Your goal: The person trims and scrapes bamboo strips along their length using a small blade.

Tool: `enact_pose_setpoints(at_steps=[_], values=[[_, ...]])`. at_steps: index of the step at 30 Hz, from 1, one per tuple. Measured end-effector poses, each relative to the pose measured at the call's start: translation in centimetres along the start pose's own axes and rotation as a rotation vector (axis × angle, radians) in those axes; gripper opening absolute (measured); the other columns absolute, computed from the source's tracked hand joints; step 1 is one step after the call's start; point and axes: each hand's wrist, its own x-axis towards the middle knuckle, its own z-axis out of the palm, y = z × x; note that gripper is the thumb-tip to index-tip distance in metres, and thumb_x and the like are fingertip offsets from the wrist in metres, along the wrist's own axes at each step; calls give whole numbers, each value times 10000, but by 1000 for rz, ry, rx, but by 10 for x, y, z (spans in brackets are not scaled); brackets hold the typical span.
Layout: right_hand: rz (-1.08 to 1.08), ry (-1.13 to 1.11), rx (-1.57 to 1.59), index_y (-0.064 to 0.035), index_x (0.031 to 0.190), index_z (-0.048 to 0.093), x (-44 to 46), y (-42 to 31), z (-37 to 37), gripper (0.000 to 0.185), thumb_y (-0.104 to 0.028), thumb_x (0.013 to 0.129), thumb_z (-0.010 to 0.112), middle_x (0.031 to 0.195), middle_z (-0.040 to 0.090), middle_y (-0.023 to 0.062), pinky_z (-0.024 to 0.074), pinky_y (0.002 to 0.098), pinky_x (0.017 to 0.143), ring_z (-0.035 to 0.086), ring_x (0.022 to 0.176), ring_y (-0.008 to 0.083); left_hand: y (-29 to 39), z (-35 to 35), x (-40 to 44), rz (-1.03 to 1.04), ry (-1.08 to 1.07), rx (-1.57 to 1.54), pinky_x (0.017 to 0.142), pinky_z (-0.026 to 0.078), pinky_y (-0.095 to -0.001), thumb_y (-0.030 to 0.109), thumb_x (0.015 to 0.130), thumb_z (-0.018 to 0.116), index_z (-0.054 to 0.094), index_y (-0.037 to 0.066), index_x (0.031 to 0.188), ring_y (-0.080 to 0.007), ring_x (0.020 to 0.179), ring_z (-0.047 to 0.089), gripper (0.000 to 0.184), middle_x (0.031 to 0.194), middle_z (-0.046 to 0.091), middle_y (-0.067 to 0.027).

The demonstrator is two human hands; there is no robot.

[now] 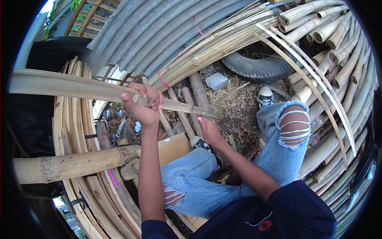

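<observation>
Dark shirt up close, two hands at a bamboo strip

Closest is a dark blue shirt [238, 219] with a small red mark [265, 225] on it. Next come blue jeans [199, 171], torn at both knees, with white threads across the holes.

The two hands are apart. The left hand [146, 106] is clamped on the long strip [79, 85], its fingers bent over it and its thumb up. The right hand [211, 132] is lower, close to the narrow end of the strip. Something thin and dark shows at its fingertips. It is too small to name, and I cannot tell if that hand is closed on it.

The strip is in front of the person. It runs from the left edge of the view, through the left hand, to just past the right hand's fingertips.

Below the strip, a fat pole [79, 164] lies across a row of slats [73, 131]. A flat board [173, 146] is by the pole's end. Two black and white shoes [266, 95] rest on the ground, near dry straw [235, 100].

Farther off are a clear bag [217, 81] and a black tire [254, 68]. Many round poles [338, 55] are piled on the right. A bundle of strips [217, 44] has a pink tie [164, 79] round it. Behind that is a wavy gray sheet [147, 32], and then a wooden rack [92, 18].
</observation>
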Motion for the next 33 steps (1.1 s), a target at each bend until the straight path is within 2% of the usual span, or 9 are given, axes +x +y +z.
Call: enact_pose_setpoints(at_steps=[2,6,11,15,17,20,29,31,33], values=[[326,-25,-102,77,879,582,4,75,13,538,-359,950,275,866,562,302,410,491,742,521,875,468,1,-1,1,-13,10,6,317,229,-218,631,857,321,341,109,697,-90,356,233,547,461,260,-1],[429,-54,-300,86,847,579,14,167,22,596,-413,940,268,823,563,316,415,500,760,533,867,480,-1,2,0,14,-23,21,320,226,-216,627,861,313,340,111,700,-90,357,227,542,461,259,0],[259,77,-8,99,924,568,0,68,22,572,-401,939,292,852,549,346,425,485,784,530,917,460,1,7,-2,13,3,42,324,226,-214,631,859,316,334,110,707,-90,357,220,542,461,253,3],[207,-53,24,94,933,571,6,73,19,568,-409,935,306,911,543,351,421,488,798,522,940,461,3,-8,-2,14,33,12,314,222,-212,631,856,324,334,109,701,-92,352,221,545,461,250,3],[616,-105,-307,68,936,584,14,155,24,562,-425,930,314,940,563,315,423,484,805,521,939,468,4,-10,0,20,35,37,312,221,-211,631,856,325,336,108,699,-92,346,218,546,458,250,3],[580,-194,-441,70,925,586,25,183,0,577,-440,927,316,947,568,310,430,472,813,523,941,470,1,-6,0,30,12,-11,310,219,-212,626,860,322,341,107,696,-93,342,217,545,453,252,1],[162,42,98,69,795,550,4,96,26,498,-327,954,293,801,550,301,401,510,726,538,840,465,2,-6,3,22,44,24,296,213,-216,615,866,323,346,108,685,-97,333,226,539,443,255,-2],[247,42,-85,75,871,566,12,128,33,514,-358,945,297,861,553,316,409,501,762,539,888,456,3,-12,6,23,103,5,294,213,-216,609,867,336,352,108,688,-95,329,220,533,442,256,-2],[658,-91,-305,82,929,575,15,163,11,551,-398,932,304,916,538,343,402,496,810,523,938,456,3,-13,7,26,128,-3,293,208,-214,604,867,343,355,108,686,-92,323,210,527,436,256,-2]])
